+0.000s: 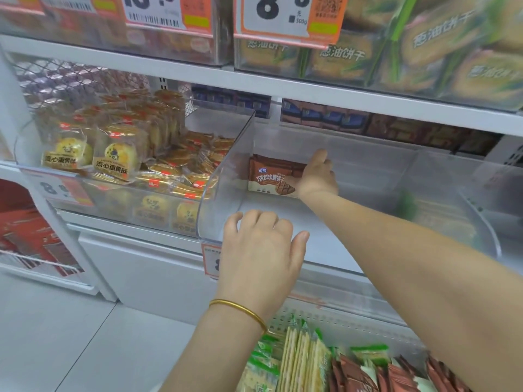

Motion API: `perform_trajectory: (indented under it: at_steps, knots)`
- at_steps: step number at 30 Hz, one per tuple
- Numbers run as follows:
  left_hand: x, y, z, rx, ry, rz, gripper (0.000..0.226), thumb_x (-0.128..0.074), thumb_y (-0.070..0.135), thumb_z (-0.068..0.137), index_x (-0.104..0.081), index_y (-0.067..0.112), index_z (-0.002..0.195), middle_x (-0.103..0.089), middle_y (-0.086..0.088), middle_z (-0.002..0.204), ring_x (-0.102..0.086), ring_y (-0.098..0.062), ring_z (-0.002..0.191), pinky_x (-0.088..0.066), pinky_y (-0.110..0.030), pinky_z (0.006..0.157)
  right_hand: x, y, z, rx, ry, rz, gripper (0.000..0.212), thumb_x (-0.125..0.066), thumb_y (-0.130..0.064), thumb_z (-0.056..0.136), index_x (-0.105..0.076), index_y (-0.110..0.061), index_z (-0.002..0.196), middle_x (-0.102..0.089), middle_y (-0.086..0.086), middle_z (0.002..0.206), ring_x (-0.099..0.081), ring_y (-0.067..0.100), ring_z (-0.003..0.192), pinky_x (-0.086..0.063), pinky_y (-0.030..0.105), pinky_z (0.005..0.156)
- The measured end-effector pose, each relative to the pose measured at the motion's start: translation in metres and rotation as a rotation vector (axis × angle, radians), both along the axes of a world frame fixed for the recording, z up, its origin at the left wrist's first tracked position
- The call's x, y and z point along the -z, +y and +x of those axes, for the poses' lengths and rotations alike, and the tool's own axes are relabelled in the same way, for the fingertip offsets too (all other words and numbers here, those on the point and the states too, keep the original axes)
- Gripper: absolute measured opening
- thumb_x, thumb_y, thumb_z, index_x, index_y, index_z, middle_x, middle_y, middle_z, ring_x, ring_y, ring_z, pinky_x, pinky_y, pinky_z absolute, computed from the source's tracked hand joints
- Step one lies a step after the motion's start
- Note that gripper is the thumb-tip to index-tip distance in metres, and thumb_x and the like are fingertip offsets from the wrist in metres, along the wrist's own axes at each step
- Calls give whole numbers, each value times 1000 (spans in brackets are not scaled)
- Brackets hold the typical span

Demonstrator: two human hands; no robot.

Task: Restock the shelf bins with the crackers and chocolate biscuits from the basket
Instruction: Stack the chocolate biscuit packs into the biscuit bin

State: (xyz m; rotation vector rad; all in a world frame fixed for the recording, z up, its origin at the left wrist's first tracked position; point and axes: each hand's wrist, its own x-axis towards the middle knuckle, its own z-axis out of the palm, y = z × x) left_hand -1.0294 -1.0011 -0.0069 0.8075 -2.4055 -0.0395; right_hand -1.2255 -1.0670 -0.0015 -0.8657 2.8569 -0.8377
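Note:
A clear plastic bin sits on the middle shelf, mostly bare inside. My right hand reaches deep into its left rear corner and grips a small stack of brown chocolate biscuit packs standing upright there. My left hand, with a gold bangle on the wrist, lies on the bin's front rim with its fingers bent over the edge. At the bottom, green-edged cracker packs and more brown chocolate biscuit packs stand on end; the basket holding them is out of view.
The neighbouring bin on the left is full of yellow egg-yolk pastry packs. Bins of scallion crackers fill the shelf above, with price tags hanging in front. Brown and blue packs line the back.

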Motion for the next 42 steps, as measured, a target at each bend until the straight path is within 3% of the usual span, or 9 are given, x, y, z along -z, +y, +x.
perform_trajectory:
  at_steps: [5,9,13,17,20,23,27,36,42]
  knots:
    - [-10,32,9,82,200,-58,30,-42,30,89,-67,14,89,-64,-1,98,-57,-27,91,-37,-38,79,-45,61,34,-139,-128,-387,49,-70,-20,82,-36,-10,117,-46,10,117,-55,31,104,-51,41,82]
    - [-13,74,12,303,277,-83,21,-48,16,89,-65,8,80,-60,-7,77,-52,-30,72,-42,-45,63,-66,196,89,-329,-193,-659,30,-67,-7,82,-43,-23,88,-48,-1,81,-59,25,68,-50,31,46]
    - [19,115,6,438,19,-20,26,-44,22,87,-64,11,75,-58,-5,70,-55,-28,69,-46,-40,58,-13,303,86,-387,-359,-350,26,-65,-2,84,-53,-24,78,-55,-6,62,-58,19,47,-46,33,44]
    - [53,135,-4,489,-235,64,36,-34,29,86,-63,14,71,-59,0,66,-59,-24,68,-48,-29,53,67,346,35,-260,-275,198,7,-64,-10,86,-61,-17,87,-64,2,78,-64,21,74,-54,33,67]
    - [63,146,-10,459,-332,183,36,-34,28,93,-66,16,84,-63,1,80,-60,-22,81,-47,-30,61,104,362,24,-372,-175,538,35,-66,-32,86,-58,-17,117,-61,3,110,-55,24,110,-48,36,87]
    - [70,152,-9,460,-359,258,29,-37,27,98,-65,19,103,-64,2,96,-56,-18,94,-49,-33,76,114,362,36,-515,34,803,65,-67,-55,77,-47,-18,128,-55,2,121,-42,25,116,-43,37,85]
    - [78,155,-5,444,-376,309,29,-37,26,98,-65,19,102,-65,2,94,-56,-15,93,-49,-32,79,115,358,42,-519,145,808,71,-70,-59,72,-47,-17,124,-54,2,123,-41,25,117,-40,38,91]
    - [81,159,-5,456,-367,414,27,-41,25,98,-66,18,104,-65,2,99,-55,-16,98,-46,-31,84,111,359,31,-589,-42,606,45,-72,-49,75,-58,-15,102,-53,0,101,-46,20,99,-38,34,79]
    - [76,161,-8,443,-339,730,26,-48,28,96,-60,20,118,-61,5,110,-55,-8,98,-43,-20,83,68,353,31,-579,-195,328,30,-77,-32,77,-55,-18,93,-61,-2,91,-56,18,86,-47,35,76]
